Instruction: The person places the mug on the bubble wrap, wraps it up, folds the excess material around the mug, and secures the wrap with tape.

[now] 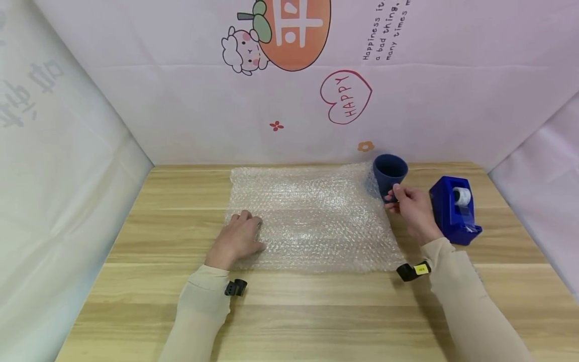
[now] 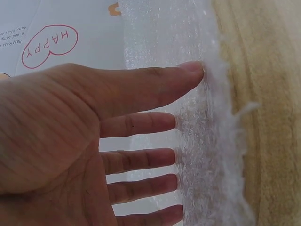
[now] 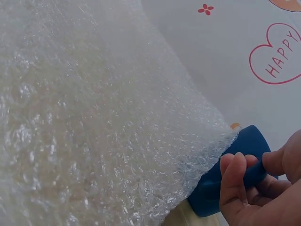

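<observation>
Bright, even light in the head view, and white glints flare across the bubble wrap (image 1: pixel 312 216)! A soft shadow lies beside the right sleeve (image 1: pixel 470 296) on the tabletop (image 1: pixel 289 322). Over to both wrist views: dimmer, greyer (the left one hazy, its small wall lettering (image 2: pixel 11 34) blurred).

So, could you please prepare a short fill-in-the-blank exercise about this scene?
1. The mug and the tape dispenser are both coloured ____.
2. The right hand holds the mug by its ____.
3. The left hand touches translucent packing material, called ____.

Missing words: blue; handle; bubble wrap.
</observation>
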`<state>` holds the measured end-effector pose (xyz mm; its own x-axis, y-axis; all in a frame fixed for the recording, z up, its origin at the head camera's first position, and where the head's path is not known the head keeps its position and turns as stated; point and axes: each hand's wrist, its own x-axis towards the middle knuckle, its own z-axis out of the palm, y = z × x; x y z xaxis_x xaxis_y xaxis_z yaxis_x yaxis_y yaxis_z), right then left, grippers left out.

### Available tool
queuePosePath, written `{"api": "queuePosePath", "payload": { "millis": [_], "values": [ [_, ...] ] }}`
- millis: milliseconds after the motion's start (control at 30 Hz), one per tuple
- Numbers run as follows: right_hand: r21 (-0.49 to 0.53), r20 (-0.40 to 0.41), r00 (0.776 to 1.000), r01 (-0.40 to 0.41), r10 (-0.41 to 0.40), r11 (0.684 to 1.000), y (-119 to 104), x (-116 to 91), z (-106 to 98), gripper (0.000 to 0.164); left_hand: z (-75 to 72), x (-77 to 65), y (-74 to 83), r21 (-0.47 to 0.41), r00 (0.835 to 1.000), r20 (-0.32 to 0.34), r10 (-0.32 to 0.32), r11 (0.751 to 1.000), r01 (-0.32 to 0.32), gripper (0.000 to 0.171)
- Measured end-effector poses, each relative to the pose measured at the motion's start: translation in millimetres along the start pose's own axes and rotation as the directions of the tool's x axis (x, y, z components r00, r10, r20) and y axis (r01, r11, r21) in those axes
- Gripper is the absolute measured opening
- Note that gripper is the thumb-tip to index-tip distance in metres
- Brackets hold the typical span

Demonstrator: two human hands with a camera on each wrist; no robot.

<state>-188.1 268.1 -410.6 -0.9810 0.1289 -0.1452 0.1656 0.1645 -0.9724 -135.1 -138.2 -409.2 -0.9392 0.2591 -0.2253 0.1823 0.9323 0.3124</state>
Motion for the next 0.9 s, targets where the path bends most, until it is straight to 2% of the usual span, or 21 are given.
{"api": "queuePosePath", "payload": {
  "millis": [267,500,633,900],
  "values": [
    [-0.035,-0.043,0.998,0.038,-0.039,0.999,-0.1,-3.5,-6.8,0.049,-1.2,-0.1,0.2,-0.010,1.000,0.007,-0.001,1.000,0.001,0.066],
    [0.031,-0.070,0.992,0.112,-0.110,0.993,-13.2,-12.1,-13.9,0.047,-2.1,-0.2,0.4,-0.005,1.000,0.006,-0.003,1.000,0.003,0.066],
    [0.063,-0.068,0.992,0.110,-0.105,0.992,-23.3,-19.3,-15.1,0.049,-3.0,0.2,1.1,-0.006,1.000,0.010,-0.009,1.000,0.009,0.065],
    [0.117,-0.039,0.988,0.153,-0.149,0.981,-37.2,-33.6,-0.6,0.046,-2.4,1.4,3.4,-0.009,1.000,0.012,-0.015,1.000,0.015,0.065]
  ]
}}
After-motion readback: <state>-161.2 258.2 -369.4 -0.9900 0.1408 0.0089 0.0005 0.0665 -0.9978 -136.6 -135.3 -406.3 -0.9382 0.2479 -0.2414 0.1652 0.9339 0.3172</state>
